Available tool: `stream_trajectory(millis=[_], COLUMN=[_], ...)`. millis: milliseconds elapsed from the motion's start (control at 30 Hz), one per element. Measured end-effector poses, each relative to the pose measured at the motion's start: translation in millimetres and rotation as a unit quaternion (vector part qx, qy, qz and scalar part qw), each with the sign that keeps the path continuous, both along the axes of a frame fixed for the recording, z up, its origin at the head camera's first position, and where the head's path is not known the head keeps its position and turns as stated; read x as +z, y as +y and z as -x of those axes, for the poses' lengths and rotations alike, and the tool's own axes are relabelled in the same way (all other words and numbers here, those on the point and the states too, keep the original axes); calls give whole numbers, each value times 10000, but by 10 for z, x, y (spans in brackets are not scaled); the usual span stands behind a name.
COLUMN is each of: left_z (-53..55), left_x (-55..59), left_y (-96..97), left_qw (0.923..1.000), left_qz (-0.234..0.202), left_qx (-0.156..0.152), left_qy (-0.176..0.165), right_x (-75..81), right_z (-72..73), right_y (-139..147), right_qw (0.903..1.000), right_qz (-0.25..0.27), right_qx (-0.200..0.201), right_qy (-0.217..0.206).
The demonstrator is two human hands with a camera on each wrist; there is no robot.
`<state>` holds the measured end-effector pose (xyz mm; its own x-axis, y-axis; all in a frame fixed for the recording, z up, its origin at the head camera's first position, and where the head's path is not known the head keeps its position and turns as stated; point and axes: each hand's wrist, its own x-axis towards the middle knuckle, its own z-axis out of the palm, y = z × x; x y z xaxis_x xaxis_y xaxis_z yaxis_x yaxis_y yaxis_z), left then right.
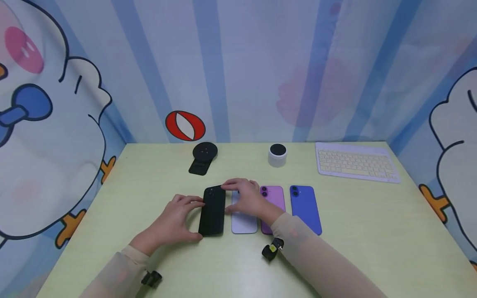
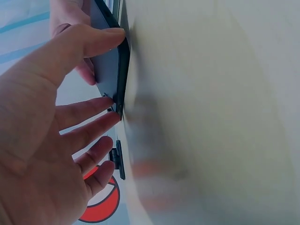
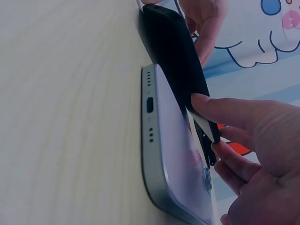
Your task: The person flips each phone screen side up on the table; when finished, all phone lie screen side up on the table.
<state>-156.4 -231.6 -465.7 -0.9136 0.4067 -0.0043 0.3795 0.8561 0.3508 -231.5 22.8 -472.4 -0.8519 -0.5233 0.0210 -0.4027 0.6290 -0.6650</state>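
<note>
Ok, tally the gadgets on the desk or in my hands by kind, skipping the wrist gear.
Phones: 4 (black phone, pale lavender phone, pink phone, blue phone)
White keyboard: 1
Black stand with a round head: 1
White cylinder with a black top: 1
Total: 7

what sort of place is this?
Probably a staged tabletop booth, possibly for recording: a cartoon-print backdrop runs behind and along both sides of the pale table, where four phones lie side by side.

Wrist views close on black phone (image 1: 212, 211)
</note>
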Motion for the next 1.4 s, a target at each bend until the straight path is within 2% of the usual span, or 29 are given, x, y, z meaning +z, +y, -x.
stream_trajectory(millis=[200,400,633,833,1133,1400], left_z=[-5,-13,-49,-73,-72,-71], left_x=[-6,-10,-22,17,122,199], left_y=[-8,-12,-14,-30,-112,-167], left_qw=[9997,9968,9912,9865,9847,9844], left_qz=[-178,-658,-1216,-1555,-1679,-1657], left_qx=[-22,-48,-88,-131,-88,-46], left_qy=[-182,-443,-516,-491,-463,-590], right_x=[-2,64,120,122,126,104], right_z=[-13,-64,-131,-161,-161,-182], right_y=[22,17,-35,-91,-193,-255], right_qw=[9997,9988,9969,9960,9934,9948], right_qz=[158,324,629,743,934,934], right_qx=[109,286,413,407,464,239], right_qy=[152,225,243,278,469,329])
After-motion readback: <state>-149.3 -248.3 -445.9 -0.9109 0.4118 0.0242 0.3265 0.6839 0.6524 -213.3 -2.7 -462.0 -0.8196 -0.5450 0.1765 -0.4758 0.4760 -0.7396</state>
